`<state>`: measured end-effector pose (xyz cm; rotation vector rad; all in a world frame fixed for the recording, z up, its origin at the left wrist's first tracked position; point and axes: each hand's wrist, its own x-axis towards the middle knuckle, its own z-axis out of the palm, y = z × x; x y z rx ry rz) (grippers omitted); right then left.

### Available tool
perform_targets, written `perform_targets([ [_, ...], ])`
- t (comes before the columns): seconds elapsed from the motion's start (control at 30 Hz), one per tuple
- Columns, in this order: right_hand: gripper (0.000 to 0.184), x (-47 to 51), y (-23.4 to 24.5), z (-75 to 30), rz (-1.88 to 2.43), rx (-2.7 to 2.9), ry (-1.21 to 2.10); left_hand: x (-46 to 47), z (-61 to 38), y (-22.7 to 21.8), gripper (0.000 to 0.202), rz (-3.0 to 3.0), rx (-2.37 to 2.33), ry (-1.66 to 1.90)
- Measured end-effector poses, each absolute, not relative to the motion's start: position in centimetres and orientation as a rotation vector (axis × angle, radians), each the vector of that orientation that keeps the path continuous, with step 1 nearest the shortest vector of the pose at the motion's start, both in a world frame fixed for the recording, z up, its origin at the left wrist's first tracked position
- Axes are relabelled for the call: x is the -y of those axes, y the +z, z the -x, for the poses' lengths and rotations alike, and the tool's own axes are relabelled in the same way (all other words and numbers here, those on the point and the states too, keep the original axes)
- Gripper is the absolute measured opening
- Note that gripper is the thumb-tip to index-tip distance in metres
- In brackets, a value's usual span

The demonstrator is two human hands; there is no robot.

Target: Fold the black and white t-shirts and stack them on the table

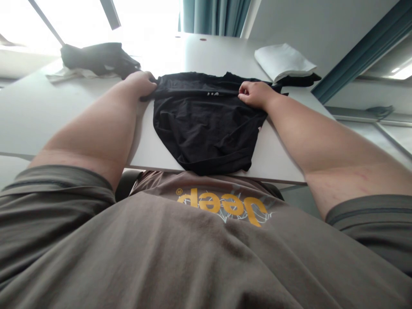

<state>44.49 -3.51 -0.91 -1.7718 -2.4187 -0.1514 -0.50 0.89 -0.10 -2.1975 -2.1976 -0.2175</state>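
A black T-shirt lies spread on the white table in front of me, a small pale print across its upper part. Its lower edge reaches the table's near edge, and some wrinkles run through the cloth. At the shirt's upper left side, my left hand is closed on the sleeve cloth; its fingertips are partly hidden. My right hand rests on the upper right of the shirt, fingers curled in a pinch on the fabric. The far right sleeve extends beyond my right hand.
Dark garments lie heaped on the table's far left, with pale cloth under them. At the far right sits a folded white cloth over something black. The white table ends just before my body. Teal curtains hang behind.
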Motion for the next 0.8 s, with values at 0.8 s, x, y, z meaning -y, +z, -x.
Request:
perform_targets([
  [0.8,0.037,2.77,-1.38,-44.97,1.761,2.435,-0.118,-0.73,0.38,-0.14,0.059,2.184,2.184,-0.206],
])
